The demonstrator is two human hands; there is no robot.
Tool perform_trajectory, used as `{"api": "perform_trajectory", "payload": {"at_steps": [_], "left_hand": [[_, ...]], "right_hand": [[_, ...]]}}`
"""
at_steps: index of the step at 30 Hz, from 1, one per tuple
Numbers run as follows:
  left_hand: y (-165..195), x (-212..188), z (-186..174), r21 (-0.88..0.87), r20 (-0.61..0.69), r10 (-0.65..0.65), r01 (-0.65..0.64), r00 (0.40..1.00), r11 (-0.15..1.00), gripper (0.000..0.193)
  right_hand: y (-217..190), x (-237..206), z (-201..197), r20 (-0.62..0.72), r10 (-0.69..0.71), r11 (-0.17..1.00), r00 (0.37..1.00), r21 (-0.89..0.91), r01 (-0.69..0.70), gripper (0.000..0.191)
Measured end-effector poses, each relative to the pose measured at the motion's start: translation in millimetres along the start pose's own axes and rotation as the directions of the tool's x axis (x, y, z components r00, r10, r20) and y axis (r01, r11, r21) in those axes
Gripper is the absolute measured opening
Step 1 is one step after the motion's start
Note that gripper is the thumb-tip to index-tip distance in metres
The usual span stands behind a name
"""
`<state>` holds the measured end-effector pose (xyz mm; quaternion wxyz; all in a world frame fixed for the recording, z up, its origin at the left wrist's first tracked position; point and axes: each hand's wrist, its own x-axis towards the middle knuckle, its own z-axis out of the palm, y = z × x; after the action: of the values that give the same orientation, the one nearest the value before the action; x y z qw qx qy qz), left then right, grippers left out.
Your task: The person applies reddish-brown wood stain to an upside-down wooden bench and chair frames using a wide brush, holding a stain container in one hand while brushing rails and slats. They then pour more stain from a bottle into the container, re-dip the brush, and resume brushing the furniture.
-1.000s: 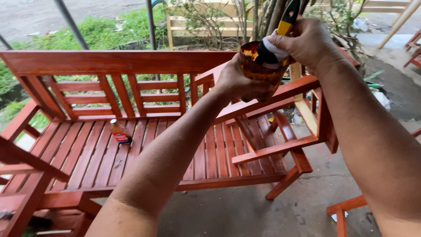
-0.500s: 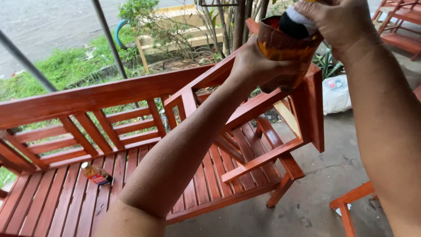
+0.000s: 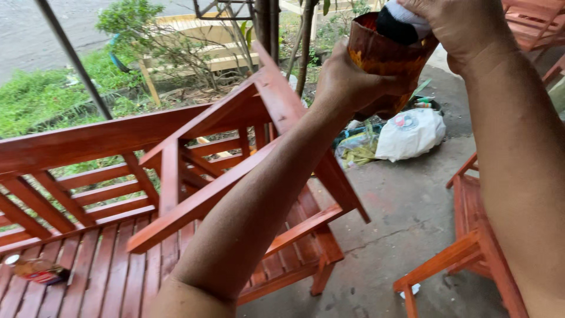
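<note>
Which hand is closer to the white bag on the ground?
Left. The left hand wraps the brown container right above the white bag. The right hand is higher, at the container's top, holding a black-and-white thing.

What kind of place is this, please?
Probably an outdoor furniture-finishing spot: a red-stained wooden bench, a concrete floor, grass beyond, and the left hand holding a stained can.
</note>
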<state>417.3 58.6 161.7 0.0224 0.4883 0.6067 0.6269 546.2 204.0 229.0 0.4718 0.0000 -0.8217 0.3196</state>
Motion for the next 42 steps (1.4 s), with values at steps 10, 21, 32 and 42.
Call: {"api": "perform_trajectory", "payload": {"at_steps": [10,21,32,42], "left_hand": [[-51,52,145,-0.129,0.052,-0.164,0.17,0.985,0.977,0.091],[-120,126,191,-0.002,0.079,-0.346,0.347,0.935,0.938,0.096],[-224,191,207,0.073,-0.142,-0.399,0.411,0.906,0.909,0.105],[-282,221,188,0.055,-0.33,-0.491,0.535,0.806,0.843,0.109]], "right_hand": [[119,-8,-90,0.001,0.231,0.973,0.973,-0.026,-0.231,0.025],[234,30,-97,0.018,0.44,0.898,0.898,-0.035,-0.439,0.026],[357,107,-55,0.236,0.419,0.891,0.877,0.079,-0.447,0.029],[411,180,10,0.516,0.445,0.857,0.732,-0.009,-0.515,0.03]]}}
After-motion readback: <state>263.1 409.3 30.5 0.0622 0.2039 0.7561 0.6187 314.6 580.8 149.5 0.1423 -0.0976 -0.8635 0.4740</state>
